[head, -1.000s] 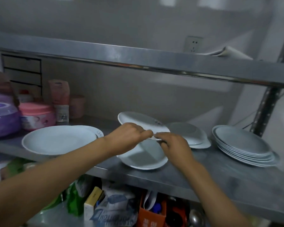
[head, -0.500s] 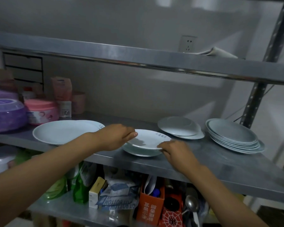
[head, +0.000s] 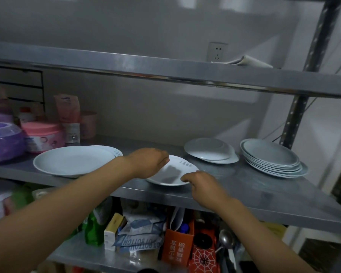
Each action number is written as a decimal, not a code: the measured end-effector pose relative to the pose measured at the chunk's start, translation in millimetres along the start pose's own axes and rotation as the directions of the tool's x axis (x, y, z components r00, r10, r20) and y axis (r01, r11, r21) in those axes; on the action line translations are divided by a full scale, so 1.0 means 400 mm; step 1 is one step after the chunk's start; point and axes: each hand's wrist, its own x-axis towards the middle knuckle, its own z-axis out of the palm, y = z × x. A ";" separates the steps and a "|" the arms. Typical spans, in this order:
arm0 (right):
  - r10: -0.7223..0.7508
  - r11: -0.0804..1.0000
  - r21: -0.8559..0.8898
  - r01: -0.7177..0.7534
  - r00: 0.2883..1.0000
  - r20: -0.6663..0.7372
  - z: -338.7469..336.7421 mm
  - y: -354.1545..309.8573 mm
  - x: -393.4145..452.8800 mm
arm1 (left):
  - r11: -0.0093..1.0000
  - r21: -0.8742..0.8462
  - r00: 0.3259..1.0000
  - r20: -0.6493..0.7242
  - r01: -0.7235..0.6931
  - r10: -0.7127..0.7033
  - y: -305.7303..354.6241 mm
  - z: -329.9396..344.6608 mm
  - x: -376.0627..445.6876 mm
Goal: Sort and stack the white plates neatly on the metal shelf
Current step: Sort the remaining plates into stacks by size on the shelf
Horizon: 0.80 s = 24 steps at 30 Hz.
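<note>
Grey steel middle shelf (head: 244,186) of a metal rack, grey wall behind.

Change: one second ago both hands held a small plate tilted up above another; half a second ago it sat low on that lower plate; now the small white round plate with blue lettering (head: 172,171) lies flat at the front edge, and the plate beneath can no longer be made out.

Count, plates:
- One small lettered plate, between the two hands.
- Two large white oval platters (head: 75,160), overlapped, left of the left fingers.
- Two white shallow plates (head: 210,151), nested, beyond the right fingers.
- One stack of white round plates (head: 272,157), roughly six, well right of the right fingers; exact number unclear.

Count, other: one purple lidded tub (head: 3,138), one pink-lidded jar (head: 42,135), far left.

Fingers:
- Left hand (head: 148,162): knuckles up, fingers curled over the plate's left rim; fingertips hidden, so grip cannot be told.
- Right hand (head: 202,184): fingers bent, tips pinching the plate's right front rim.
</note>
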 end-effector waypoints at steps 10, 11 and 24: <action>0.172 0.984 0.093 -0.152 0.942 -0.287 -0.043 0.110 0.009 | 0.998 -0.020 0.998 -0.040 -0.058 0.057 0.078 0.026 0.126; 0.208 0.977 0.102 -0.186 0.931 -0.301 -0.043 0.129 0.009 | 0.998 -0.015 0.997 -0.041 -0.065 0.065 0.083 0.036 0.146; 0.380 0.925 0.205 -0.321 0.797 -0.469 -0.001 0.291 0.054 | 0.991 0.117 0.996 -0.048 -0.073 0.079 0.148 0.104 0.349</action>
